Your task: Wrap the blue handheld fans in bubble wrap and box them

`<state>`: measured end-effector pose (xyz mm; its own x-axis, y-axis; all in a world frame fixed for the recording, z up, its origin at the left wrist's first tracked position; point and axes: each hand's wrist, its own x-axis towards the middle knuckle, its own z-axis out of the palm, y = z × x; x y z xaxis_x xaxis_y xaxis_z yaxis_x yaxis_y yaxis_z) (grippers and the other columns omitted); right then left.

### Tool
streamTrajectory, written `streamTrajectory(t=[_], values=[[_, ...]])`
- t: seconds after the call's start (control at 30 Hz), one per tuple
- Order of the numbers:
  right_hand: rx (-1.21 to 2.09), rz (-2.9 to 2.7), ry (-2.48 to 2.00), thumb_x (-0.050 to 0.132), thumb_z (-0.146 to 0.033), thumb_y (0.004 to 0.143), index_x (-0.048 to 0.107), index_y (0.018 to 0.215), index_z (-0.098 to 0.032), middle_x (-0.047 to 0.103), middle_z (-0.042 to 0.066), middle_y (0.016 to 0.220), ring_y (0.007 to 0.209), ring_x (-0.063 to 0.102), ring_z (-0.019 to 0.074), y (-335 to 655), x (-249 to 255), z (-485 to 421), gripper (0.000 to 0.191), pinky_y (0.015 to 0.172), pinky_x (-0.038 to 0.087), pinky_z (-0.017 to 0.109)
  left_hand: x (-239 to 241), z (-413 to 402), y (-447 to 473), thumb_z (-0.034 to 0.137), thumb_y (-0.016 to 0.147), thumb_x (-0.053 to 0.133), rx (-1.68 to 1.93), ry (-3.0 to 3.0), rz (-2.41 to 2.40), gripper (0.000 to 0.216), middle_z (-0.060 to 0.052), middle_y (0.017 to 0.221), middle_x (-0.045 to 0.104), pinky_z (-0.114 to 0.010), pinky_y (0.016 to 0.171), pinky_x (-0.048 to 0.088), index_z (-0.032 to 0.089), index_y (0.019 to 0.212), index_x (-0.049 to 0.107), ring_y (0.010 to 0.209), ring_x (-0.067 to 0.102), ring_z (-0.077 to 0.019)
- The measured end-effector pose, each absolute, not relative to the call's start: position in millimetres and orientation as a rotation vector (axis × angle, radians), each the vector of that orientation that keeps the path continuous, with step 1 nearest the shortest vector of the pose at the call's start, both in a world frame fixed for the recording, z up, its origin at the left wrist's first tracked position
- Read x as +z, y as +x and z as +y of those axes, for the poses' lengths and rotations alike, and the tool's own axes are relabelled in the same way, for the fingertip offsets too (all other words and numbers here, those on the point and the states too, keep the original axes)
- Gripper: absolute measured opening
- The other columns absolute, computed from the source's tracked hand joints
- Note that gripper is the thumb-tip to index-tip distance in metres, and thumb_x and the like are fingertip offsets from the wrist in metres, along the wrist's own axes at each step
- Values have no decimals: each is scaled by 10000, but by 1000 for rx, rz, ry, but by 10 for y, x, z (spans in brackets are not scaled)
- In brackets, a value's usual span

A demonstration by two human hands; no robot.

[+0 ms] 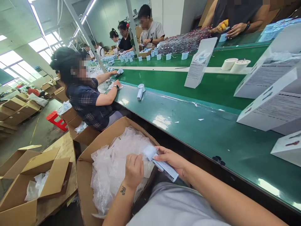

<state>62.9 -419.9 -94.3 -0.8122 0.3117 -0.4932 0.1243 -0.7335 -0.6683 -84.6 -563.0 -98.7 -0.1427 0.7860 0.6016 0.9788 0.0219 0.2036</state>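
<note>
My right hand [171, 158] is wrapped round a light-blue handheld device [166, 168] with a rounded head and a long flat handle. The device is tilted, its handle end towards my lap. Close to its blurred head, my left hand [134, 169] is closed, fingers curled in; whatever they may hold is hidden. Below both hands is an open cardboard box [86, 175] filled with clear plastic bags [122, 153]. A similar light-blue device [140, 92] lies on the green worktable [188, 122] ahead.
White printed boxes [270, 100] stand on the right, another white box [199, 64] on the green conveyor belt [162, 78]. Two cream round parts [236, 65] sit beyond. A co-worker [87, 91] sits at my left; others work across the belt. Cardboard boxes [47, 179] stand at lower left.
</note>
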Motion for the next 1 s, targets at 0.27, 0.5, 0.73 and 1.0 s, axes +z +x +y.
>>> streamTrajectory(t=[0.27,0.5,0.73,1.0], values=[[2535,-1032,-1183,645,-153,744,425,961,-233,588,-51,636,440,554,123,594,-1003,-4307,319,419,519,274,-1230,-5454,-842,144,816,482,-1247,-1213,-2807,103,10,627,576,-252,551,445,179,844,575,562,568,-147],[2605,-1028,-1302,520,-124,843,450,964,-193,569,-38,601,457,587,127,447,-998,-4362,156,451,533,242,-1096,-5530,-543,191,896,440,-1049,-1957,-2139,188,-82,797,646,-328,707,479,174,934,623,765,597,-202],[2579,-1331,-1393,449,-126,893,486,804,-171,604,9,612,485,606,120,507,-941,-4236,106,482,540,241,-903,-5543,-615,283,850,541,-1801,-1297,-2785,176,-33,744,659,-249,633,474,156,865,663,680,596,-144],[2112,-1925,-863,616,-165,798,488,625,-158,584,46,1151,864,578,116,611,-257,-3849,216,559,456,146,-368,-5323,-881,333,628,733,-2541,-746,-2645,268,36,577,586,-173,414,286,138,810,708,449,404,-49]])
